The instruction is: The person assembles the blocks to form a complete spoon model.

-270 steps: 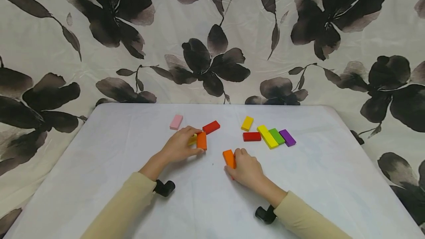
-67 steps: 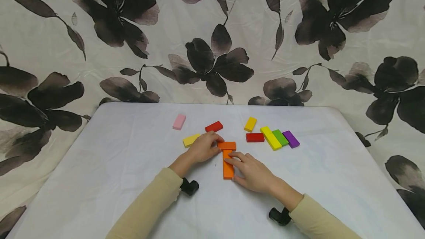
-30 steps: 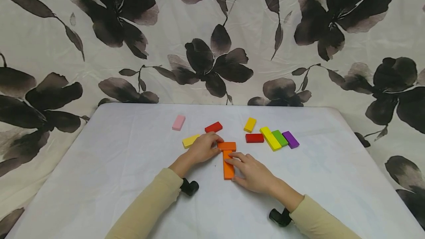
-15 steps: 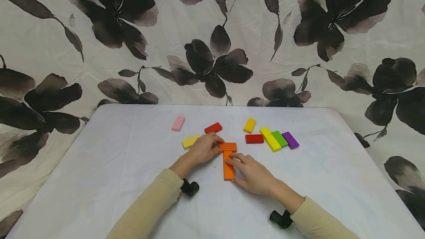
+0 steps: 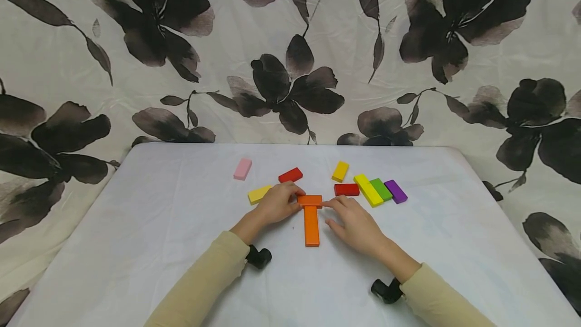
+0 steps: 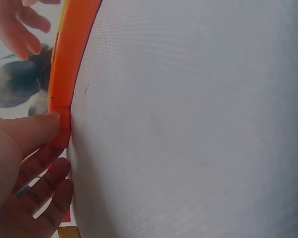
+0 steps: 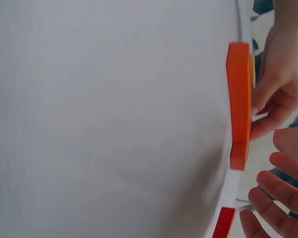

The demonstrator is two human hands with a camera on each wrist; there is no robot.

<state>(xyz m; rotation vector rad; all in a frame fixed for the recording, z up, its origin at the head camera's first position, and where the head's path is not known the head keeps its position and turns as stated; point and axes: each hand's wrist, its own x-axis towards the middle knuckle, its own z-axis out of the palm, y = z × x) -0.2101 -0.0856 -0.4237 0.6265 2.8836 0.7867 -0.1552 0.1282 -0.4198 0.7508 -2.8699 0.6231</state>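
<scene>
One broad white bench carries everything, its far corners rounded and its near edge out of the head view. Behind it rises a pale cloth, lightly creased and printed with large dark flowers.

Mid-bench, an orange crossbar meets the far end of an orange stem in a T. The left hand pinches the crossbar's left end between thumb and fingers. The right hand holds its thumb and forefinger apart, forefinger toward the crossbar's right end; whether the tip touches, I cannot tell. Farther back lie a pink block and a red block; more blocks sit to the right, including a purple block beside a green block.

The left hand partly covers a yellow block. Both sleeves run off the lower edge, and their cuffs overlap the black wrist devices. From the left wrist, the thumb hides some of the crossbar, the stem is cut off at the top, and only scraps of colour show around the fingers. The right wrist view crops its own hand.
</scene>
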